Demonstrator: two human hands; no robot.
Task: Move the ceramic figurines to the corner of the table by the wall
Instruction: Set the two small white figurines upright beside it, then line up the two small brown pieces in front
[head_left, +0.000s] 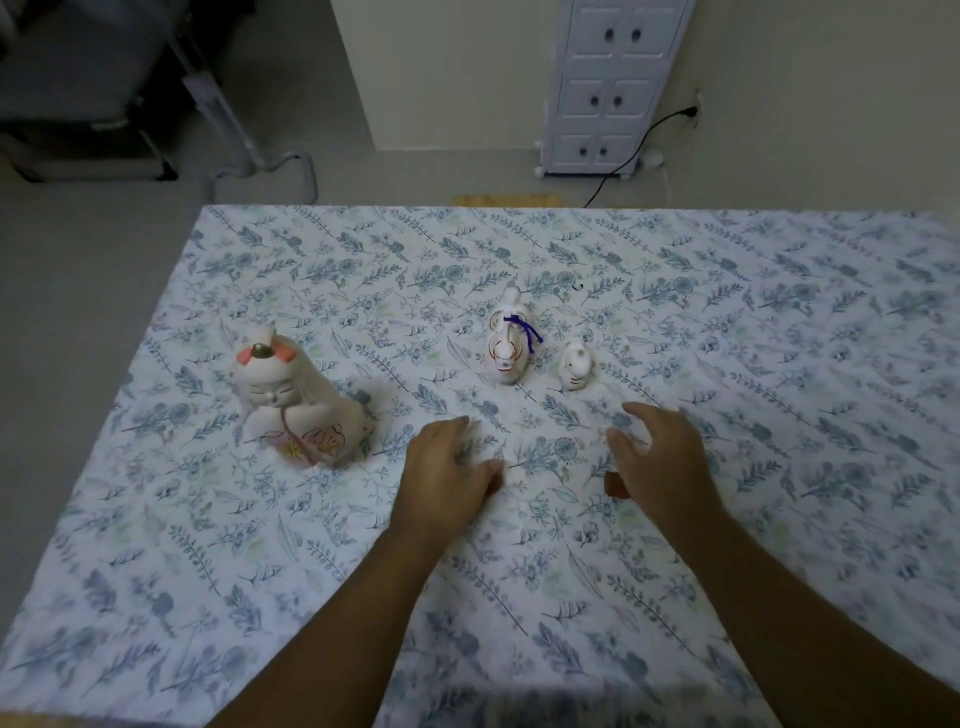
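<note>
Plainly, nothing lifted yet. Found the doll (301, 400) upright toward the left of the surface (779, 312), the corded figurine (509, 343) near the middle, and the small figurine (575, 366) just beside it on the right, not touching. Placed all three well short of the far edge by the wall (779, 104); could not see the goal corner itself, probably off to the far right.

Saw the left hand (447, 467) low over the cloth (156, 571), fingers (447, 426) bent down and blurred; could not tell whether closed on anything. Saw the right hand (660, 457) arched and spread wide, fingers (631, 410) gripping nothing. Noticed a reddish-brown bit beneath its thumb side, too unclear to name.

Judged the risks as these:
- Knocking the small figurine over while reaching past it for the corded one, given how close together they stood.
- Dragging or bunching the loose cloth with a palm, and so tipping the tall doll.
- Chipping glazed ceramic by carrying two pieces in one grip and letting them clink.
</note>
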